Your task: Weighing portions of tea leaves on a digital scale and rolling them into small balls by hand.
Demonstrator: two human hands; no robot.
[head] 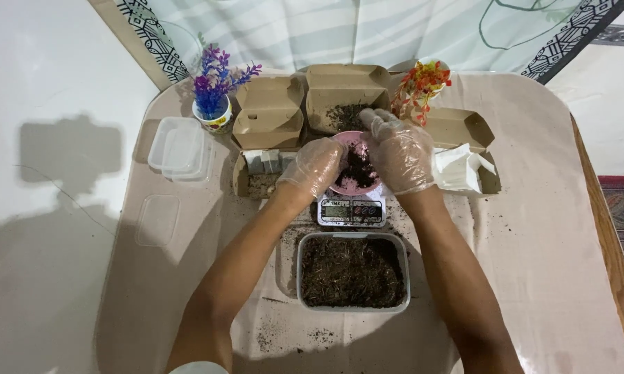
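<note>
Both my hands wear thin clear gloves. My left hand (313, 166) grips the left rim of a small pink bowl (362, 185) that sits on a small digital scale (351, 211). Dark soil lies in the bowl. My right hand (400, 151) hovers over the bowl's right side with fingers bent, and a little soil shows at its fingertips. Nearer to me stands a clear rectangular tub (353, 271) filled with dark soil.
Open cardboard boxes (270, 111) (344, 97) (464, 128) stand behind the scale, one holding soil. A purple artificial plant (215, 86) and an orange one (421, 86) flank them. Clear tubs (178, 147) and a lid (157, 220) lie at left. White paper (457, 168) is at right. Soil crumbs dot the tablecloth.
</note>
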